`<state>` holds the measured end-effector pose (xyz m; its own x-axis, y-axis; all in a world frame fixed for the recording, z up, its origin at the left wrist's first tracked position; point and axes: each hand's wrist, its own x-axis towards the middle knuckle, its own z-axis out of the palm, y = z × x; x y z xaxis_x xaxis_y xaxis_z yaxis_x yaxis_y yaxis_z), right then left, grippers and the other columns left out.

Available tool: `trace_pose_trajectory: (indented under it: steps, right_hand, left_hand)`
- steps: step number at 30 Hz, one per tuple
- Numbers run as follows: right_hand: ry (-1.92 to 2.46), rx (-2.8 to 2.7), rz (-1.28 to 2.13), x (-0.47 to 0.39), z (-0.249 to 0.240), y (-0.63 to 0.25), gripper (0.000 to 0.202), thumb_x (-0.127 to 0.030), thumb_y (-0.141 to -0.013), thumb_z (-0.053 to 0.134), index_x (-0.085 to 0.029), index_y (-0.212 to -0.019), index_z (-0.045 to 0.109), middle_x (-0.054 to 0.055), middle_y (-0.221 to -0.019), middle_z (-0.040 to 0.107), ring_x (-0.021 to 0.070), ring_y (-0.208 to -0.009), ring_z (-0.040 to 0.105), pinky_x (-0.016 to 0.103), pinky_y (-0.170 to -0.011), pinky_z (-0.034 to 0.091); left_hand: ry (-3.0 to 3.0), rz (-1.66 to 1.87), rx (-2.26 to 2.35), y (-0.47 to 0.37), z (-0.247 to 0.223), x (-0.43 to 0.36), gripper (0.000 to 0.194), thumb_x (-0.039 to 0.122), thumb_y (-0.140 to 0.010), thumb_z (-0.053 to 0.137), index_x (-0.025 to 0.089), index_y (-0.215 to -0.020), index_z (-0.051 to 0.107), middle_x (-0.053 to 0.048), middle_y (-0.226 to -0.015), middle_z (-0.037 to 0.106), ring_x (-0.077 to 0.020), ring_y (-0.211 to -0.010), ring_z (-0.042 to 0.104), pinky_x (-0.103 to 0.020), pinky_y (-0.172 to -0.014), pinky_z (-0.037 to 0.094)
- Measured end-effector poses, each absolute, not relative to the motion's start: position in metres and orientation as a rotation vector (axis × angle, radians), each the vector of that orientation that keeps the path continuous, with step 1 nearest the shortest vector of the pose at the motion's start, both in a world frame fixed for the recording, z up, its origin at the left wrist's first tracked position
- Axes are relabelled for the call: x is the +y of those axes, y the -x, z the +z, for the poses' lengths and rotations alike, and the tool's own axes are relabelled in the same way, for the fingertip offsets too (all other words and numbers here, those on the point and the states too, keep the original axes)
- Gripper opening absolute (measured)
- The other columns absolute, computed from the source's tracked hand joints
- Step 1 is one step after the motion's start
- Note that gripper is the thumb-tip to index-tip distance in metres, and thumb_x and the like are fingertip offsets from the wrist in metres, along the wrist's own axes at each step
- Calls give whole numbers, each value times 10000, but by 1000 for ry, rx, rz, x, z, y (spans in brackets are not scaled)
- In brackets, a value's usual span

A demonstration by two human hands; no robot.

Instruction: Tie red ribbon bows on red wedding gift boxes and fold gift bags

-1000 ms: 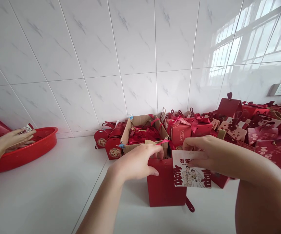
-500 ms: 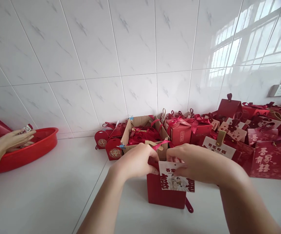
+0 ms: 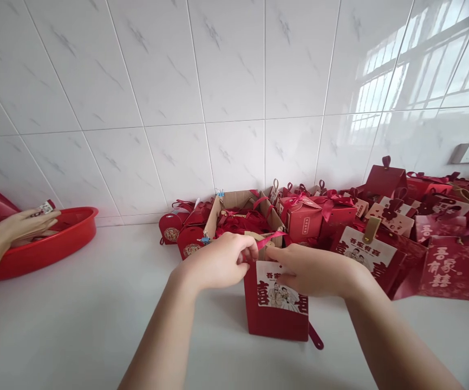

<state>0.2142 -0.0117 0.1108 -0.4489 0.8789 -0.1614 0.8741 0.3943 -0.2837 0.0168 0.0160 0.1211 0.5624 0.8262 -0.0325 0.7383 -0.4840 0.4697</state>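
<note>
A dark red gift box [image 3: 275,327] stands on the counter in front of me. A white printed card [image 3: 277,301] with red characters and a drawn couple lies against its front. My left hand [image 3: 224,261] is closed at the box's upper left corner, its fingertips partly hidden. My right hand [image 3: 318,269] pinches at the card's top edge, thumb in front and index finger above. Just beyond my fingers, a pink ribbon [image 3: 272,239] crosses over a gold strap. A dark red strap [image 3: 316,337] sticks out by the box's lower right corner.
Behind the box, an open cardboard carton [image 3: 275,218] holds red ribbons. Small red boxes [image 3: 171,228] sit left of it, and many finished-looking red gift boxes [image 3: 454,268] crowd the right. At far left, another person's hand [image 3: 19,227] holds a small packet over a red basin [image 3: 51,252].
The card has shifted left and now lies flatter against the box front. Both my hands have moved slightly left with it. The view has turned a little.
</note>
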Motion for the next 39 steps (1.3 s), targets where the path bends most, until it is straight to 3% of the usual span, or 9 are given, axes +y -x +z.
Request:
trace_pose_trajectory:
  steps: [6, 14, 19, 23, 30, 39]
  right_hand:
    - [1576, -2645, 552, -7, 110, -209, 466, -238, -853, 441, -253, -1318, 449, 70, -897, 559, 169, -663, 533, 251, -507, 332]
    - [1551, -2620, 560, -5, 107, -207, 349, -227, -837, 456, -217, -1181, 510, 43, -856, 564, 133, -606, 496, 242, -480, 316]
    - [1531, -2629, 567, -3, 105, -208, 256, -224, -840, 452, -206, -1088, 513, 28, -796, 562, 131, -583, 484, 243, -469, 290]
    - [1500, -2620, 562, -2, 103, -208, 213, -226, -842, 456, -211, -1045, 518, 22, -787, 565, 134, -589, 487, 245, -478, 301]
    - [1531, -2615, 581, -1, 103, -208, 269, -226, -832, 479, -214, -1099, 511, 37, -839, 571, 144, -624, 505, 250, -504, 322]
    - [1493, -2650, 638, 3, 106, -212, 290, -238, -819, 489, -224, -1108, 496, 19, -824, 519, 141, -618, 464, 250, -491, 301]
  left_hand:
    - [-2385, 232, 1312, -17, 121, 15, 203, 233, -744, 498, 249, -937, 560, -4, -814, 616, -127, -542, 492, -251, -466, 347]
    - [-2427, 216, 1286, -20, 123, 11, 129, 349, -763, 536, 244, -833, 562, 14, -799, 606, -135, -595, 516, -244, -466, 314]
    - [-2455, 239, 1312, -24, 120, 13, 22, 241, -751, 518, 229, -763, 531, 23, -775, 604, -121, -577, 487, -240, -463, 298]
    - [-2445, 265, 1308, -23, 116, 16, 48, 267, -759, 537, 224, -744, 523, 21, -762, 584, -123, -584, 476, -241, -474, 302]
    - [-2378, 271, 1330, -25, 111, 20, 130, 333, -752, 568, 216, -717, 524, 21, -695, 545, -124, -564, 444, -252, -488, 293]
    - [-2355, 281, 1344, -27, 114, 18, 44, 250, -733, 549, 213, -718, 530, 18, -712, 572, -125, -576, 469, -251, -480, 300]
